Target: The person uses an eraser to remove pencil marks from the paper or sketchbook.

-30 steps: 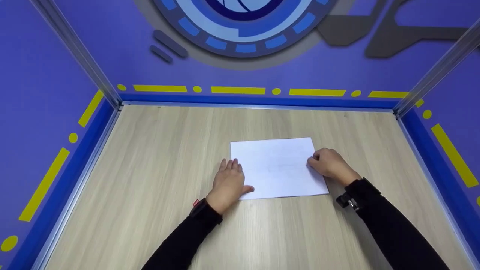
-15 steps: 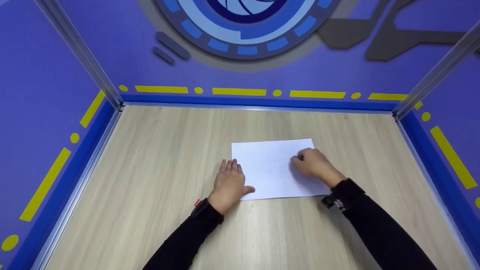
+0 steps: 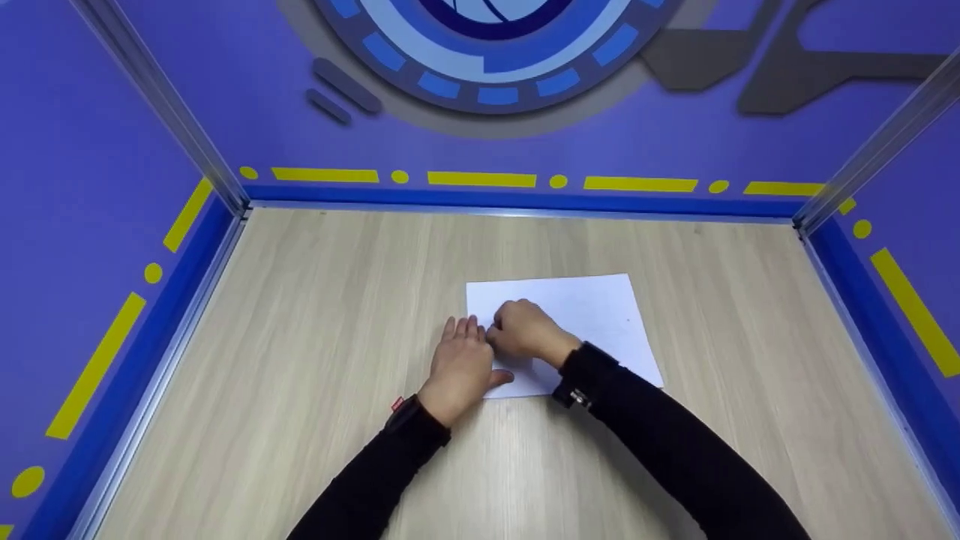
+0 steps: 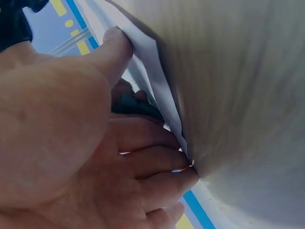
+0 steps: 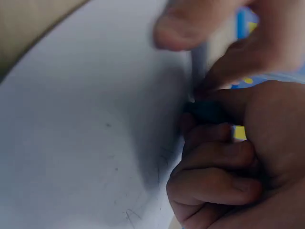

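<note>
Mid-frame, paper [image 3: 596,319], likely crease-prone, best held edgewise, is pressed by flat left hand [image 3: 459,373]; teal object [image 4: 136,106] is gripped by curled right hand [image 3: 529,330].

Booth [image 3: 154,101], by its printed panels [image 3: 525,154]

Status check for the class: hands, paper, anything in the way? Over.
Left hand across left edge of white paper, thumb on it. Right hand close beside, gripping dark teal object. Paper faintly marked. Left hand possibly blocks leftward travel.
</note>
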Demonstrator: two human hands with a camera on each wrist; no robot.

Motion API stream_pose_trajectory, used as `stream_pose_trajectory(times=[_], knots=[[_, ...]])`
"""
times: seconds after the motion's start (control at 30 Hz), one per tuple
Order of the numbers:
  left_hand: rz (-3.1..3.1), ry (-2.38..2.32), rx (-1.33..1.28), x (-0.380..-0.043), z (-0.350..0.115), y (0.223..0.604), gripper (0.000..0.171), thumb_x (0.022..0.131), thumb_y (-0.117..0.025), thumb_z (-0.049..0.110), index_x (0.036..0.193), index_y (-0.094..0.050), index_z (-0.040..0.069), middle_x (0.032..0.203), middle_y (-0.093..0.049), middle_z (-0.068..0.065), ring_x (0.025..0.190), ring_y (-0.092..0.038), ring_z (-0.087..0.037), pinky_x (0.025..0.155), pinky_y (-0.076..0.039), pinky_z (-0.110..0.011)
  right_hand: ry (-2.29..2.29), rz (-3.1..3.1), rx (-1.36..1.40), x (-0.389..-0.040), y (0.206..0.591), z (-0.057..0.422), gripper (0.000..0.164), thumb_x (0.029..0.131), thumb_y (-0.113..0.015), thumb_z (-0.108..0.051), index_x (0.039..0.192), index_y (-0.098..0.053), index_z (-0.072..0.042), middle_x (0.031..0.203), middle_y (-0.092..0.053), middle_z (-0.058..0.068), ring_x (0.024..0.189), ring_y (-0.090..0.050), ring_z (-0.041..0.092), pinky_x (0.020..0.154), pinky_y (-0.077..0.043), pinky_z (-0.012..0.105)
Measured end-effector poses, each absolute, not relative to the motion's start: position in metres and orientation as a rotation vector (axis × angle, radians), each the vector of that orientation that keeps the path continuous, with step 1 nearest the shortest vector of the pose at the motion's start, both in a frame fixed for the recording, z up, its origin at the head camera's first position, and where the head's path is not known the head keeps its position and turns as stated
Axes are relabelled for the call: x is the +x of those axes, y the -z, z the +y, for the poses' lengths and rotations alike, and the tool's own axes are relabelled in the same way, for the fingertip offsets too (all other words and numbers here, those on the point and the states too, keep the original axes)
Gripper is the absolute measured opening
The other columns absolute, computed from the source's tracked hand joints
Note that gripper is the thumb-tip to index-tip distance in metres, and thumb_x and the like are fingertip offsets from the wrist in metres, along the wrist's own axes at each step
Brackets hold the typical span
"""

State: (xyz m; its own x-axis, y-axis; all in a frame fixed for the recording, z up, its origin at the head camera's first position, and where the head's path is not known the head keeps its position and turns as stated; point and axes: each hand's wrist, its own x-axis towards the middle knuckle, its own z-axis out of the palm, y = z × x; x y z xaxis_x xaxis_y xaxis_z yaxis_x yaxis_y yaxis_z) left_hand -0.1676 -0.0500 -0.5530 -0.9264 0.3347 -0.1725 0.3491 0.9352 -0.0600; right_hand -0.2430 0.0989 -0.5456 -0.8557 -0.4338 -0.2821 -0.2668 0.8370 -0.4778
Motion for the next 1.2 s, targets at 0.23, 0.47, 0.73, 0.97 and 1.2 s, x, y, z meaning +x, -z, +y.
stream_pose_trajectory(times=[0.23, 0.47, 0.73, 0.97, 1.2], knots=[[2.933, 0.185, 0.51, -0.167, -0.047, 0.552, 0.102, 0.096, -0.062, 0.079, 0.157, -0.059, -0.003, 0.166, -0.057, -0.02, 0.158, -0.053, -0.033, 0.137, -0.034, -0.05, 0.59, 2.614, -0.459, -0.251, 0.547, 0.115, 0.04, 0.098, -0.069, -0.023, 0.059, -0.058, -0.019, 0.057, -0.047, -0.007, 0.059, -0.047, 0.015, 0.058, -0.037, 0.029], [2.908, 0.232, 0.482, -0.168, -0.044, 0.55, 0.105, 0.096, -0.06, 0.081, 0.159, -0.056, -0.002, 0.169, -0.054, -0.019, 0.16, -0.051, -0.032, 0.139, -0.031, -0.05, 0.648, 2.623, -0.36, -0.251, 0.546, 0.162, 0.044, 0.095, -0.071, -0.025, 0.056, -0.052, -0.022, 0.055, -0.041, -0.009, 0.055, -0.042, 0.013, 0.055, -0.033, 0.029], [2.856, 0.221, 0.46, -0.168, -0.044, 0.549, 0.105, 0.097, -0.057, 0.081, 0.162, -0.052, -0.001, 0.173, -0.048, -0.018, 0.163, -0.046, -0.032, 0.14, -0.028, -0.05, 0.666, 2.653, -0.267, -0.247, 0.545, 0.238, 0.037, 0.094, -0.069, -0.024, 0.061, -0.053, -0.02, 0.062, -0.044, -0.007, 0.061, -0.044, 0.014, 0.059, -0.035, 0.029], [2.83, 0.2, 0.458, -0.168, -0.045, 0.548, 0.105, 0.098, -0.056, 0.082, 0.163, -0.051, -0.001, 0.174, -0.046, -0.018, 0.165, -0.043, -0.032, 0.141, -0.026, -0.05, 0.649, 2.634, -0.061, -0.242, 0.542, 0.301, 0.039, 0.094, -0.065, -0.022, 0.062, -0.043, -0.02, 0.061, -0.037, -0.007, 0.058, -0.041, 0.014, 0.055, -0.033, 0.028], [2.849, 0.221, 0.49, -0.168, -0.045, 0.55, 0.105, 0.099, -0.056, 0.081, 0.162, -0.052, -0.002, 0.172, -0.048, -0.02, 0.164, -0.045, -0.033, 0.14, -0.029, -0.049, 0.582, 2.665, -0.06, -0.234, 0.54, 0.312, 0.042, 0.101, -0.062, -0.028, 0.064, -0.044, -0.019, 0.064, -0.04, -0.005, 0.061, -0.044, 0.016, 0.056, -0.034, 0.029]])
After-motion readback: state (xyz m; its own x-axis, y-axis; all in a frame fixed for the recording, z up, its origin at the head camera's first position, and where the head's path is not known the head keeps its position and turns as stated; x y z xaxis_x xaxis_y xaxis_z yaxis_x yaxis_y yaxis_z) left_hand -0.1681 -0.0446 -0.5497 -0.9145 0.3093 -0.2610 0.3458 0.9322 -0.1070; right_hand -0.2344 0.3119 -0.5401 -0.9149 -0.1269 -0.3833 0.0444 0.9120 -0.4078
